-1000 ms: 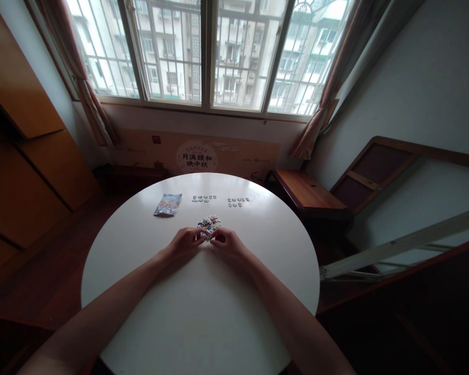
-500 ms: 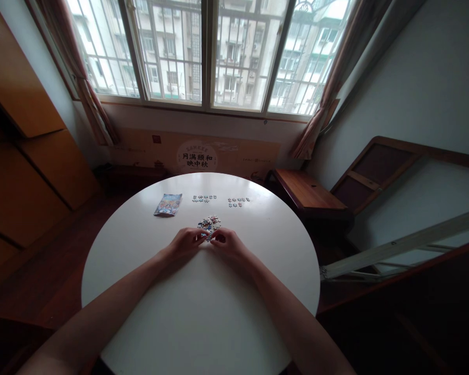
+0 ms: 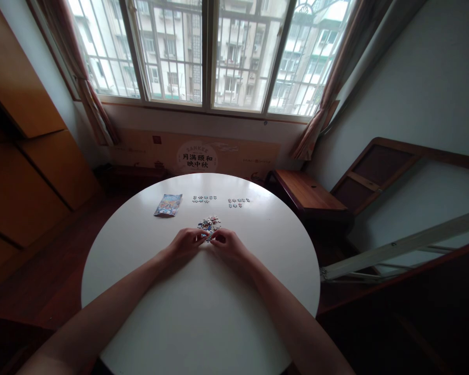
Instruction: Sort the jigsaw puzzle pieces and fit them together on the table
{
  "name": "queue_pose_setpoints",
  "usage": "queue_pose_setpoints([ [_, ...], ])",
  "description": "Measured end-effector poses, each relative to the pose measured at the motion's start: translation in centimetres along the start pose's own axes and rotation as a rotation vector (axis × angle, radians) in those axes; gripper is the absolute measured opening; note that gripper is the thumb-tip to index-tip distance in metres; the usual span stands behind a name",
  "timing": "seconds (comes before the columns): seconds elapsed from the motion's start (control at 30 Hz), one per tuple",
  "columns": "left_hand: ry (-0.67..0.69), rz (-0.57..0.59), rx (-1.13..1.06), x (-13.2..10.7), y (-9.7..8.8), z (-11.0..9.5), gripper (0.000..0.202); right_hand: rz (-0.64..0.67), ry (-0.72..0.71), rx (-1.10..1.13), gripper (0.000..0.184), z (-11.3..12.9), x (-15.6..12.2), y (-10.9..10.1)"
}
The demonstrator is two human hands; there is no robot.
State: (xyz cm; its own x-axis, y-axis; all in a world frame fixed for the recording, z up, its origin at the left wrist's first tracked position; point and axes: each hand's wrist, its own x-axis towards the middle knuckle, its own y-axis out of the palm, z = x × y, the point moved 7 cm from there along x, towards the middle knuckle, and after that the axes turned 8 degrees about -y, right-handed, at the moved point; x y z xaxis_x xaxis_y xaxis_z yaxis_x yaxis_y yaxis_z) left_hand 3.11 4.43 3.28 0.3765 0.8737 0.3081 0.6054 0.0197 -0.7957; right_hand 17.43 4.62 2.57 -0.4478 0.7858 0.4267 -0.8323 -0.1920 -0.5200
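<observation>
Puzzle pieces [image 3: 210, 225] pile unmoved, both hands' fingers [image 3: 201, 237] still pinching at edge

Your left hand [image 3: 186, 243] and right hand [image 3: 227, 244] meet fingertip to fingertip on the round white table [image 3: 203, 307], pinching something small at the near edge of the puzzle-piece pile [image 3: 210, 224]. At 11 o'clock of the pile lies a picture card [image 3: 168, 204]; two rows of pieces [image 3: 204, 198] sit at 12 and 1 o'clock

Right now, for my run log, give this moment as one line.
left hand and right hand: fingers pinching puzzle pieces | pile just beyond | two rows and packet farther | round white table
</observation>
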Motion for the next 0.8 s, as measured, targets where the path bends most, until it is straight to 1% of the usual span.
queue_pose_setpoints([
  [0.27,0.003,-0.005,0.010,0.08,0.24,0.33,0.023,0.002,-0.011,0.000,0.010,-0.27,0.00,0.17],
  [0.53,0.001,0.014,0.005,0.02,0.11,0.07,0.024,-0.005,-0.027,-0.020,0.009,-0.19,0.04,0.11],
  [0.8,-0.001,0.006,-0.001,0.01,0.28,0.32,0.024,-0.003,-0.027,-0.019,0.009,-0.34,0.01,0.14],
])
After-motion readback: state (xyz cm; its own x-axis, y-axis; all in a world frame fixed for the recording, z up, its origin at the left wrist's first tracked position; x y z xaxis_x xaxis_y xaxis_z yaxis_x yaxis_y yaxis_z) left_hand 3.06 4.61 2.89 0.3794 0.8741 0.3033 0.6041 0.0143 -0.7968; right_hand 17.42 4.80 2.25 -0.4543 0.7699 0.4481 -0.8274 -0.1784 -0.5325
